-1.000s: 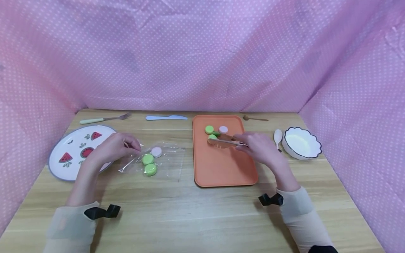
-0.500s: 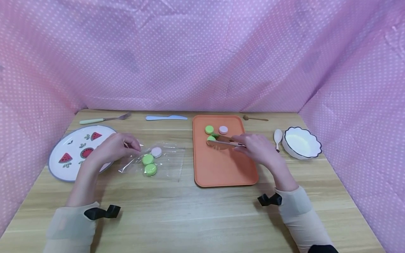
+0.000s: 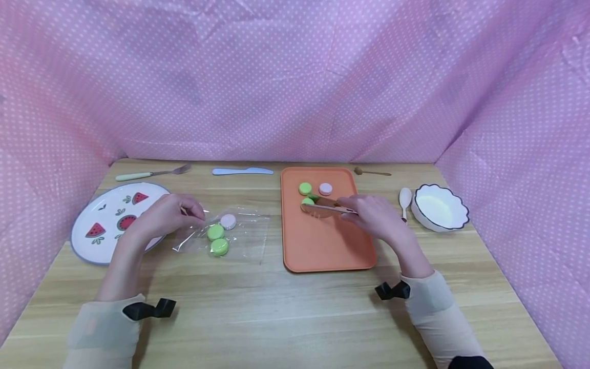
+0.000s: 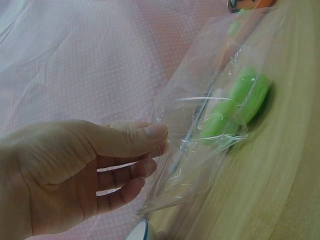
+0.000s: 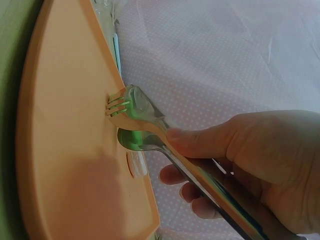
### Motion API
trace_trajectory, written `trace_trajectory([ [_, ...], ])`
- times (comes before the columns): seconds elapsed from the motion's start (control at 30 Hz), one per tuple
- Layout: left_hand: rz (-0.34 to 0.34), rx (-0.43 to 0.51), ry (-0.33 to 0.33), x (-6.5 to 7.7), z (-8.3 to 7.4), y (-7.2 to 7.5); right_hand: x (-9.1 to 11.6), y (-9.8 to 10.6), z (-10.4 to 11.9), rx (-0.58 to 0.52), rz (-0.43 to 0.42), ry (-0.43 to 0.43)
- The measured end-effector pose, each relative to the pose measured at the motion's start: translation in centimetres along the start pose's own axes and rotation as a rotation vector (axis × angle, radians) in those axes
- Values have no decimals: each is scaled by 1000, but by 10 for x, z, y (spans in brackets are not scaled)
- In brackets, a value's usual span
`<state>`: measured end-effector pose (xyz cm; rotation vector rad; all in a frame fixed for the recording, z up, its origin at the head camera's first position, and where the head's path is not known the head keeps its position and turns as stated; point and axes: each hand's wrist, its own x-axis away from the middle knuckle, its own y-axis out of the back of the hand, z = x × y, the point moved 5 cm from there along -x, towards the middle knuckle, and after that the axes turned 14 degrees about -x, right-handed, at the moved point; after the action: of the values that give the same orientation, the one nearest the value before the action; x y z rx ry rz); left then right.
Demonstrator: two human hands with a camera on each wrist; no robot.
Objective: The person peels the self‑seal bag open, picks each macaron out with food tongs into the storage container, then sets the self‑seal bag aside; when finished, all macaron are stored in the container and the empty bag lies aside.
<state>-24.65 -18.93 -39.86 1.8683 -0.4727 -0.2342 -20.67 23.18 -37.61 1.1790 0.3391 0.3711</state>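
Observation:
My left hand pinches the edge of a clear plastic bag between thumb and fingers. Inside the bag lie two green macarons and a pale pink macaron. Over the orange tray my right hand grips metal tongs, one tip shaped like a fork, the other like a spoon. The tips stand around a green macaron low at the tray surface, partly covering it. Another green macaron and a pink macaron sit farther back on the tray.
A white oval plate with watermelon prints lies under my left forearm. Along the back are a fork, a blue knife and a small brown stick. A white spoon lies beside a scalloped white bowl at right.
The tongs have shifted slightly left, nearer the front green macaron, then held there. That macaron has moved slightly left. My left hand and the bag have stayed put.

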Motion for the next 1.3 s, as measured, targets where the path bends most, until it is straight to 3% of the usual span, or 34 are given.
trace_trajectory([
  [1.03, 19, 4, 22, 0, 0, -1, 0, -1, -1, -4, 4, 0],
  [1.3, -11, 6, -3, 0, -1, 0, 0, -1, -2, -10, 0, 4],
])
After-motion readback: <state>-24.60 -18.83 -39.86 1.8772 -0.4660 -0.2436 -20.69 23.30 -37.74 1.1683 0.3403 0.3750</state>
